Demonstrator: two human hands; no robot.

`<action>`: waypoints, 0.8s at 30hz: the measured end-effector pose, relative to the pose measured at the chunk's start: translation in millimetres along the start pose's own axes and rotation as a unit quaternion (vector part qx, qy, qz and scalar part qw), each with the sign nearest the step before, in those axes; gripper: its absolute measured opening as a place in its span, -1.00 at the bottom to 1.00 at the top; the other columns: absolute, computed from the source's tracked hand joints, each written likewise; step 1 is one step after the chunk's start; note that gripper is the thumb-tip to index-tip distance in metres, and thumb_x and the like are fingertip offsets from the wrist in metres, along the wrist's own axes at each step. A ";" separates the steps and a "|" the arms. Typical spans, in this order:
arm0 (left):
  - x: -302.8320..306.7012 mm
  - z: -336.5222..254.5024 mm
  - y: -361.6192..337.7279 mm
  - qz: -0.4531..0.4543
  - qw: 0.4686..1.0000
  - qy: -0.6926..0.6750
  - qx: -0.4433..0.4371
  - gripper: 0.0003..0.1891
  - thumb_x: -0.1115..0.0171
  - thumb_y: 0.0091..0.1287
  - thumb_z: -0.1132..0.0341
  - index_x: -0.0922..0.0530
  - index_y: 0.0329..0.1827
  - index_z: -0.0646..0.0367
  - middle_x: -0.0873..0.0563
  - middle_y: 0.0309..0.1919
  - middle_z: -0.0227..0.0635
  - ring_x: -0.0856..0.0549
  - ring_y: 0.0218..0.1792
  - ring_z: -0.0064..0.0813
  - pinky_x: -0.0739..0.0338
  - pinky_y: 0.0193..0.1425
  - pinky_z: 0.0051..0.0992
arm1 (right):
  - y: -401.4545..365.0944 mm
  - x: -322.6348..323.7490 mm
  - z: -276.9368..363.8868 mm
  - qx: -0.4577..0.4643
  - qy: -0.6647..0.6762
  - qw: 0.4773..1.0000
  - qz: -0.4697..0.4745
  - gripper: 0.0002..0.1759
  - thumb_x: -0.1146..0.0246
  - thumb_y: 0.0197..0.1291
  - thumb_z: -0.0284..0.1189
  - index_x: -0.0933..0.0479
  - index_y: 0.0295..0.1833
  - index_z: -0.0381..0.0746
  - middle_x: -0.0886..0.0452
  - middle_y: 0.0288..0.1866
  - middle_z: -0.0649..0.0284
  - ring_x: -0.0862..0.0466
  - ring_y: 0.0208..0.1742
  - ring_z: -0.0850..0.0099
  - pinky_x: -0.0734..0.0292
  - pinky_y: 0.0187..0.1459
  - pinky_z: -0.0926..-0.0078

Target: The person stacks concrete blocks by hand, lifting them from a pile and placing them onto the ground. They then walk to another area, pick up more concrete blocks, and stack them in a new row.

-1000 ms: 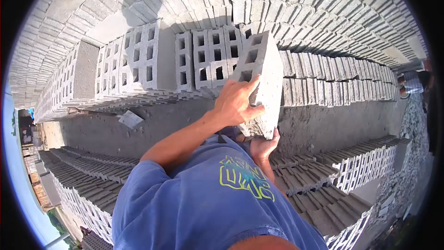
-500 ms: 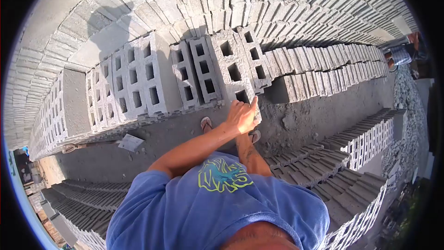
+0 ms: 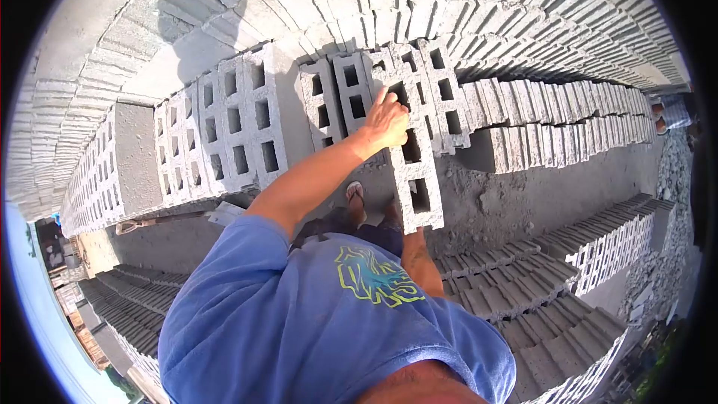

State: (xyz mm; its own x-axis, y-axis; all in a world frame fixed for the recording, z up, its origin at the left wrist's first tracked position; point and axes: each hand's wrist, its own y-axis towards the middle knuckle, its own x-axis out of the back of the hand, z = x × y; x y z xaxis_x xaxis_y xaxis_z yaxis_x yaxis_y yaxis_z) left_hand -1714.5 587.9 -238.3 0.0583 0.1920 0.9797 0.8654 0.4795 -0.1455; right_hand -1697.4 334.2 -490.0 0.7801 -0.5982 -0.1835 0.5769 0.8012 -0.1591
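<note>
1. Left hand [image 3: 387, 121] is clamping onto the held block [image 3: 415, 170], its fingers curling at the edge of a cavity.
2. Right forearm [image 3: 424, 262] is reaching up under the lower end of the same block; the right hand is being hidden by it – grip cannot be told.
3. Hands are working apart: left on the upper half, right arm leading to the end nearest the blue shirt [image 3: 299, 314].
4. Held block is lying lengthwise between the row ahead and the shirt, its cavities facing the camera. Its far end is overlapping the row in view – contact cannot be told.
5. Neighbouring block [image 3: 450, 105] is standing just right of it, cavities showing.
6. Hollow-block stack [image 3: 292, 105] is standing to the left; a two-tier row [image 3: 553, 101] is extending to the right.
7. Large block pile [image 3: 479, 0] is rising beyond, a shadow [image 3: 198, 30] falling across its left part.
8. Sandalled foot [image 3: 357, 200] is resting on the grey ground [image 3: 479, 209], below and left of the held block.
9. Lower-right rows [image 3: 516, 284] and lower-left rows [image 3: 142, 299] are flanking the shirt.
</note>
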 end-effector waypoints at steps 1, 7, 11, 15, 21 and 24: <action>-2.7 -2.0 2.3 0.003 1.000 -0.009 0.001 -0.66 -0.30 -0.13 0.20 -0.62 -0.38 0.30 -0.65 -0.46 -0.17 -0.55 -0.07 -0.23 0.00 0.44 -0.05 | -1.9 2.9 -10.7 0.015 -0.026 1.000 0.005 -0.51 0.06 0.36 -0.24 -0.26 0.32 -0.24 -0.37 0.30 0.15 -0.35 0.33 0.30 -0.24 0.33 0.31; 5.9 23.9 -4.0 0.015 0.999 -0.049 -0.012 -0.83 -0.31 -0.21 0.25 -0.63 -0.61 0.15 -0.65 -0.57 -0.19 -0.65 -0.25 -0.28 0.07 0.44 0.00 | -31.4 -3.8 -65.9 -0.173 0.478 0.858 -0.070 -0.44 0.12 0.37 -0.10 -0.27 0.32 -0.24 -0.46 0.19 0.16 -0.45 0.19 0.26 -0.39 0.17 0.30; 34.0 62.6 -39.5 -0.003 0.999 -0.015 -0.040 -0.83 -0.32 -0.28 0.27 -0.62 -0.62 0.15 -0.62 -0.62 -0.24 -0.66 -0.25 -0.31 0.04 0.45 -0.07 | -35.1 -77.1 -44.8 -0.269 0.634 0.711 -0.143 -0.40 0.14 0.37 -0.03 -0.26 0.33 -0.23 -0.46 0.19 0.17 -0.47 0.17 0.25 -0.43 0.14 0.29; 58.1 132.2 -68.9 -0.018 0.999 -0.006 -0.039 -0.80 -0.28 -0.23 0.31 -0.59 -0.54 0.23 -0.62 -0.60 -0.21 -0.64 -0.24 -0.29 0.03 0.46 -0.08 | -30.1 -172.3 -34.2 -0.298 0.618 0.708 -0.168 -0.38 0.16 0.37 -0.01 -0.24 0.34 -0.22 -0.46 0.21 0.17 -0.47 0.18 0.27 -0.42 0.15 0.30; 40.3 242.1 -76.3 0.026 0.999 0.024 0.012 -0.76 -0.30 -0.11 0.23 -0.60 -0.45 0.22 -0.65 -0.55 -0.17 -0.65 -0.19 -0.24 -0.03 0.44 -0.09 | -3.8 -252.2 -28.5 -0.299 0.606 0.709 -0.201 -0.37 0.17 0.37 0.02 -0.23 0.36 -0.20 -0.45 0.23 0.18 -0.47 0.20 0.29 -0.41 0.16 0.30; 33.3 249.8 -72.4 -0.012 1.000 0.025 -0.005 -0.74 -0.32 -0.08 0.22 -0.60 -0.41 0.21 -0.66 -0.53 -0.16 -0.66 -0.22 -0.24 -0.03 0.45 -0.12 | 10.0 -270.5 -23.0 -0.287 0.603 0.712 -0.217 -0.36 0.18 0.37 0.03 -0.22 0.36 -0.19 -0.44 0.24 0.18 -0.46 0.20 0.30 -0.40 0.17 0.30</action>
State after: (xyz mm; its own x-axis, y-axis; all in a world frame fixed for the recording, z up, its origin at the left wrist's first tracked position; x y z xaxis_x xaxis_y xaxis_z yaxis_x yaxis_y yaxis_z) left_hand -1899.6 773.4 -229.7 0.0620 0.1365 0.9887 0.8714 0.4756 -0.1203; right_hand -1908.3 503.6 -464.3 -0.4154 -0.6455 -0.6408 0.2356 0.6041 -0.7613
